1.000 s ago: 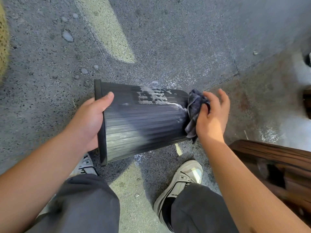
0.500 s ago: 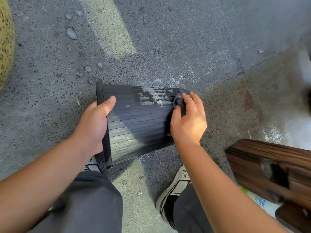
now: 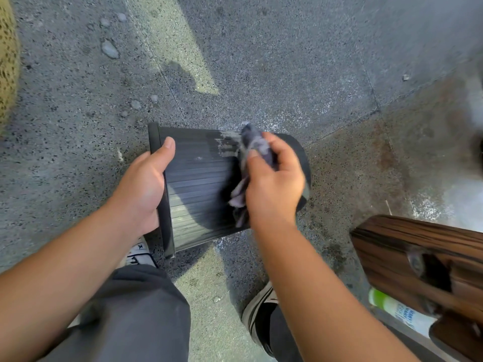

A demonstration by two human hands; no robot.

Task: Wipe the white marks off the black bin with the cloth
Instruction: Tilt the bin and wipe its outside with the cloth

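A black ribbed bin (image 3: 198, 186) lies on its side on the speckled ground, its open rim to the left. My left hand (image 3: 142, 186) grips that rim, thumb lying across the ribs. My right hand (image 3: 274, 181) is closed on a dark grey cloth (image 3: 254, 145) and presses it onto the bin's upper far side. White marks (image 3: 226, 147) show just left of the cloth; the hand and cloth hide whatever lies under them. The cloth's loose end hangs below my palm.
A dark wooden bench or chair part (image 3: 423, 259) stands at the right, with a white and green bottle (image 3: 397, 309) beneath it. My shoes (image 3: 257, 309) and grey trouser legs fill the bottom. Small stones (image 3: 109, 49) lie on the ground at upper left.
My right hand has carried the cloth from the bin's right end leftward and up onto the white marks, covering part of them. My left hand still holds the rim.
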